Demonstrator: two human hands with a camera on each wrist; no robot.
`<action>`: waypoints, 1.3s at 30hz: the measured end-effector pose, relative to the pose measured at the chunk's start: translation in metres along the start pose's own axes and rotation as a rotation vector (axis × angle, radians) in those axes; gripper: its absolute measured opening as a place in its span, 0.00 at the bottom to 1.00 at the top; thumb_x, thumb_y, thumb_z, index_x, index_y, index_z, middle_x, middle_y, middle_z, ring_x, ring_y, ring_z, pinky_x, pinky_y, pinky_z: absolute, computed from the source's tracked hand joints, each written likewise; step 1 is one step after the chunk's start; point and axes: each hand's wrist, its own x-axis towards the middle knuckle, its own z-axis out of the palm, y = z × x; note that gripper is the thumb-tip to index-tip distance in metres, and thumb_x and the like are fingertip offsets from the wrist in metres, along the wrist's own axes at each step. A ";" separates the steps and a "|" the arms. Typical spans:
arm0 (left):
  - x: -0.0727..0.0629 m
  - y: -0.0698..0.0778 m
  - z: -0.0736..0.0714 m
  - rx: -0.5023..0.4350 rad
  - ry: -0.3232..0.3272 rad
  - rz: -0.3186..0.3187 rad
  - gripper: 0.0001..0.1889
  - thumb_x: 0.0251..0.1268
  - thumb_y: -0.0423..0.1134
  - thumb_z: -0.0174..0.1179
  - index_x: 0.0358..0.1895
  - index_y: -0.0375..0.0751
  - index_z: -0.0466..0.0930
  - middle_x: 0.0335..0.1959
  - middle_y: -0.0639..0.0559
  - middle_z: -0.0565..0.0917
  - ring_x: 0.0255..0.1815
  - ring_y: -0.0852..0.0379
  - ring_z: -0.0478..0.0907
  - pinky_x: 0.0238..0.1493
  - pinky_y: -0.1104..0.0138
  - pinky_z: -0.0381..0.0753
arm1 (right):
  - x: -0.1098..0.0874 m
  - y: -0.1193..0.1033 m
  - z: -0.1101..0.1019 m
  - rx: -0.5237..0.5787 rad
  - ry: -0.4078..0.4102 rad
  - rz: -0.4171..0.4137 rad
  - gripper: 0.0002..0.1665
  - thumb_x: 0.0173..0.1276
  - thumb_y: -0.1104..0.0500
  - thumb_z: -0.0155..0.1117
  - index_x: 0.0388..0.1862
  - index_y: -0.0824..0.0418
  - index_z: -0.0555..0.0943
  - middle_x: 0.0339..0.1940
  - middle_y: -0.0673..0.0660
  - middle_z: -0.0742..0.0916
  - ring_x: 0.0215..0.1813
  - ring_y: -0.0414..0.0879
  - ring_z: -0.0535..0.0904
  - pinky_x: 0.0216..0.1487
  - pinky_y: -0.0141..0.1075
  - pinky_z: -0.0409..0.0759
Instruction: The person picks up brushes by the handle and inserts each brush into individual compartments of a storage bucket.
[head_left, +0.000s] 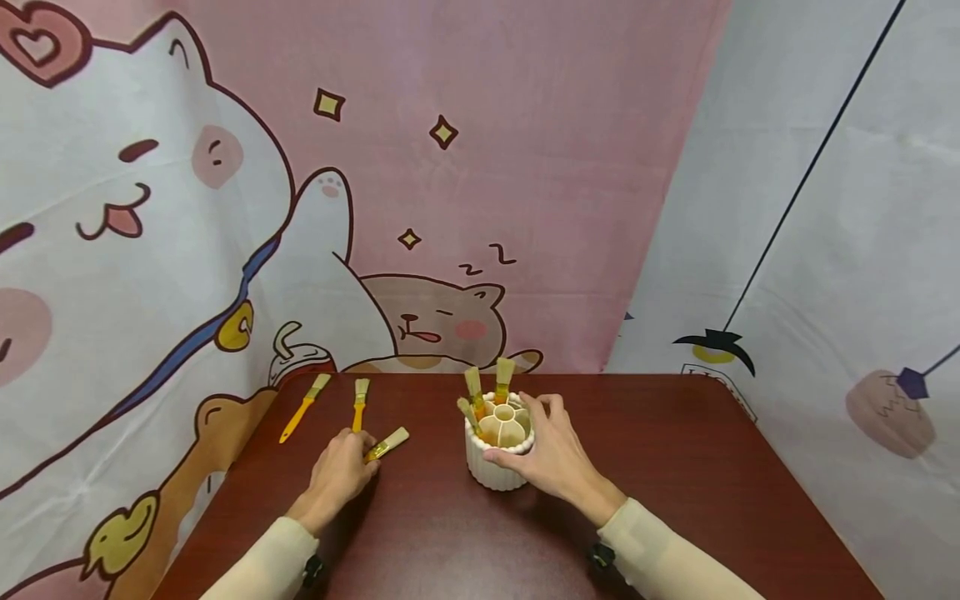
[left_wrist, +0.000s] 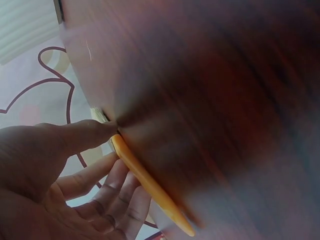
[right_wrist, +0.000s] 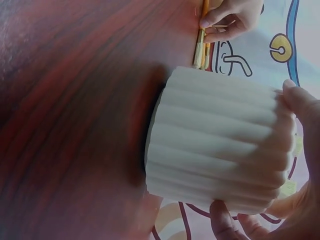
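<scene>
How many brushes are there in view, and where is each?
6: the leftmost brush and second brush on the table; third brush pinched in the left hand; front brush, middle brush and rear brush in the white holder. More may be hidden inside.

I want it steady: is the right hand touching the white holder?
Touching. The right wrist view shows the right hand gripping the white holder, fingers against its ribbed side.

Head view: bright, evenly lit; soft shadows inward of both sleeves point(head_left: 264, 560), pale sheen on the near tabletop point(head_left: 457, 542). Left-wrist view: dim, hazy, tabletop grain blurred, broad shadow beside the brush point(left_wrist: 155, 189). Right-wrist view: hazy; holder point(right_wrist: 215, 135) partly shaded, dark shadow along its base.
</scene>
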 end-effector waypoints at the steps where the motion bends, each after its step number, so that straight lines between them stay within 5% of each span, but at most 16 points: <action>1: 0.000 0.000 0.000 0.001 0.000 0.000 0.15 0.68 0.33 0.84 0.54 0.33 0.93 0.42 0.43 0.86 0.37 0.51 0.78 0.38 0.56 0.81 | 0.000 0.000 -0.001 0.000 0.000 -0.004 0.74 0.58 0.15 0.83 0.91 0.55 0.72 0.74 0.65 0.77 0.68 0.62 0.83 0.68 0.57 0.89; 8: 0.002 0.000 0.001 0.008 0.000 -0.004 0.15 0.69 0.33 0.84 0.54 0.33 0.94 0.42 0.43 0.88 0.38 0.51 0.80 0.39 0.54 0.84 | -0.001 0.005 -0.009 0.015 -0.035 -0.022 0.74 0.57 0.15 0.84 0.91 0.54 0.72 0.72 0.63 0.78 0.67 0.58 0.86 0.70 0.55 0.90; 13: 0.003 0.001 0.001 0.014 -0.001 -0.008 0.13 0.70 0.34 0.83 0.53 0.34 0.94 0.42 0.43 0.88 0.37 0.51 0.80 0.38 0.54 0.84 | 0.002 0.013 -0.021 0.049 -0.070 -0.050 0.74 0.58 0.18 0.86 0.92 0.55 0.71 0.78 0.61 0.78 0.77 0.58 0.84 0.77 0.59 0.86; 23: 0.003 0.002 0.002 0.015 -0.008 -0.026 0.11 0.72 0.35 0.81 0.52 0.36 0.94 0.47 0.41 0.90 0.39 0.51 0.81 0.38 0.53 0.85 | 0.027 0.046 -0.043 0.157 -0.290 -0.167 0.67 0.69 0.27 0.85 0.96 0.52 0.66 0.92 0.60 0.74 0.90 0.64 0.73 0.86 0.71 0.75; 33: 0.005 0.000 0.004 0.022 0.001 -0.014 0.10 0.72 0.34 0.81 0.51 0.36 0.94 0.46 0.42 0.90 0.37 0.52 0.81 0.38 0.55 0.84 | 0.048 0.057 -0.043 0.244 -0.446 -0.176 0.67 0.69 0.30 0.86 0.97 0.49 0.63 0.96 0.57 0.72 0.95 0.64 0.68 0.91 0.74 0.67; 39: 0.004 0.000 0.004 0.027 0.007 -0.012 0.10 0.72 0.34 0.81 0.50 0.37 0.94 0.46 0.42 0.90 0.37 0.52 0.81 0.37 0.55 0.84 | 0.052 0.061 -0.038 0.265 -0.469 -0.161 0.66 0.67 0.31 0.88 0.96 0.47 0.66 0.95 0.55 0.73 0.95 0.61 0.68 0.91 0.73 0.66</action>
